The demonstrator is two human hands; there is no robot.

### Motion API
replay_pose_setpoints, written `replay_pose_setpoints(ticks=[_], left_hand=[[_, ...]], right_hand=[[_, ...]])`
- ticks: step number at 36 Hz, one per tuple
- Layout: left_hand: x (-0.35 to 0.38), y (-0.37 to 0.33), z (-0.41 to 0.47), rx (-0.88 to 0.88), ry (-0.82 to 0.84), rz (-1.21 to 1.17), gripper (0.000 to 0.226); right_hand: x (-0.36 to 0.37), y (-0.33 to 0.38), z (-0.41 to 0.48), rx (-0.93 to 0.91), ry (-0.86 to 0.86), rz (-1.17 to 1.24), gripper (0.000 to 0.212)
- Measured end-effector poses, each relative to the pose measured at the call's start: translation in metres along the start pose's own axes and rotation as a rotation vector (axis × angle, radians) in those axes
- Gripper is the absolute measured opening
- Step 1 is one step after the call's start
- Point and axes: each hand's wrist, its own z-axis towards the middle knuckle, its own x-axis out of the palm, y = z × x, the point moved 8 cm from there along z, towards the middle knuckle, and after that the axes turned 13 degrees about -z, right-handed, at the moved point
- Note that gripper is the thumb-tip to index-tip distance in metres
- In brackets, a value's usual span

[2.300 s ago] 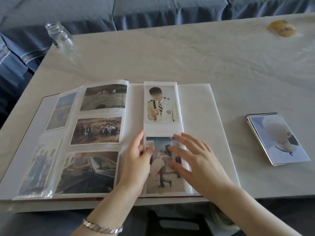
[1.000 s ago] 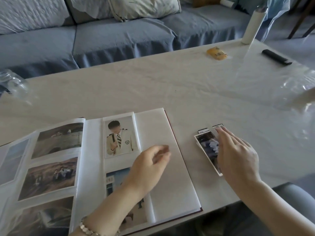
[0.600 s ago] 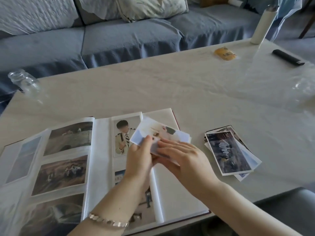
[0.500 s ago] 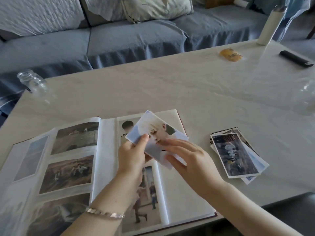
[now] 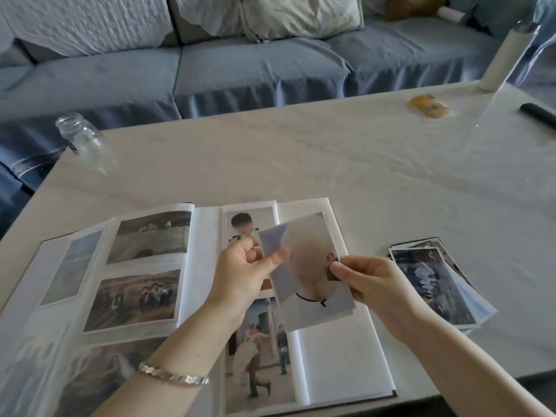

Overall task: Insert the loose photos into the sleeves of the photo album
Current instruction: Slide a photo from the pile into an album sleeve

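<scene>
Turned upright since a moment ago, the loose photo (image 5: pixel 307 266) hovers over the open album (image 5: pixel 337 371) — seemingly not touching it — with the left hand (image 5: pixel 240 278) and right hand (image 5: pixel 370 281) each pinching a side edge.

Legible text: none (every candidate surface is too blurred or too small).

1. Yellow packet (image 5: pixel 429 106), far side of tabletop (image 5: pixel 301 164): dark print on its face, unreadable.
2. Glass jar (image 5: pixel 80 139): dark label patch low on its side, unreadable.
3. Top photo of the loose stack (image 5: pixel 433 284): reddish marks near its upper edge, possibly lettering; cannot tell.
4. Held photo (image 5: pixel 307 260): picture blurred, nothing readable.
5. Photo album (image 5: pixel 346 371), sleeved prints: nothing readable.
</scene>
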Motion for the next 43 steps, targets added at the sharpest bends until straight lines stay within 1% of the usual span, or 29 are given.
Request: replay_pose_setpoints(ticks=[4, 6, 8, 9, 10, 13, 14, 15, 17, 21, 22, 25, 29, 31, 34, 37, 39, 40, 42, 43], left_hand=[[-0.005, 0.005, -0.004, 0.022, -0.061, 0.015, 0.017], [-0.008, 0.007, -0.005, 0.031, -0.092, 0.015, 0.019], [-0.009, 0.008, -0.005, 0.015, -0.106, -0.013, 0.021], [-0.010, 0.010, -0.005, 0.000, -0.105, -0.042, 0.020], [-0.010, 0.012, -0.003, -0.022, -0.093, -0.078, 0.022], [-0.007, 0.018, -0.002, -0.104, -0.039, -0.166, 0.040], [-0.005, 0.020, -0.002, -0.124, -0.016, -0.173, 0.037], [-0.003, 0.022, -0.003, -0.137, 0.010, -0.179, 0.029], [0.004, 0.024, -0.006, -0.158, 0.070, -0.190, 0.020], [0.015, 0.025, -0.011, -0.165, 0.167, -0.182, 0.025], [0.016, 0.025, -0.011, -0.164, 0.178, -0.187, 0.025], [0.018, 0.026, -0.011, -0.163, 0.205, -0.198, 0.029], [0.020, 0.027, -0.011, -0.177, 0.247, -0.206, 0.041], [0.021, 0.027, -0.012, -0.174, 0.245, -0.187, 0.039], [0.017, 0.027, -0.012, -0.153, 0.176, -0.146, 0.029], [0.009, 0.028, -0.010, -0.120, 0.071, -0.108, 0.026], [0.005, 0.023, -0.012, -0.076, 0.010, -0.071, 0.032], [0.005, 0.021, -0.013, -0.049, -0.013, -0.051, 0.031], [0.001, 0.015, -0.012, 0.018, -0.069, 0.002, 0.017], [0.000, 0.012, -0.011, 0.056, -0.097, 0.035, 0.014]], right_hand=[[-0.007, 0.004, -0.003, -0.039, -0.099, -0.031, 0.013], [-0.009, 0.007, -0.005, -0.054, -0.111, 0.002, 0.012], [-0.007, 0.006, -0.005, -0.030, -0.056, 0.099, 0.004], [-0.005, 0.004, -0.006, -0.002, -0.005, 0.168, 0.005], [-0.001, 0.001, -0.006, 0.027, 0.056, 0.240, 0.008], [0.011, 0.000, -0.010, 0.074, 0.226, 0.407, 0.019], [0.015, 0.002, -0.011, 0.077, 0.271, 0.455, 0.024], [0.018, 0.004, -0.012, 0.080, 0.298, 0.484, 0.026], [0.020, 0.006, -0.013, 0.092, 0.317, 0.502, 0.027], [0.019, 0.008, -0.013, 0.099, 0.323, 0.558, 0.032], [0.020, 0.009, -0.013, 0.095, 0.333, 0.577, 0.036], [0.020, 0.006, -0.011, 0.078, 0.364, 0.596, 0.061], [0.021, 0.004, -0.011, 0.061, 0.395, 0.599, 0.070], [0.021, 0.003, -0.012, 0.051, 0.402, 0.593, 0.068], [0.017, 0.004, -0.013, 0.037, 0.353, 0.539, 0.049], [0.008, 0.002, -0.013, 0.035, 0.232, 0.386, 0.036], [0.002, -0.001, -0.013, 0.024, 0.134, 0.295, 0.022], [-0.001, -0.002, -0.013, 0.023, 0.085, 0.270, 0.020], [-0.005, -0.005, -0.014, 0.024, 0.012, 0.256, 0.019], [-0.006, -0.005, -0.014, 0.025, -0.013, 0.265, 0.018]])
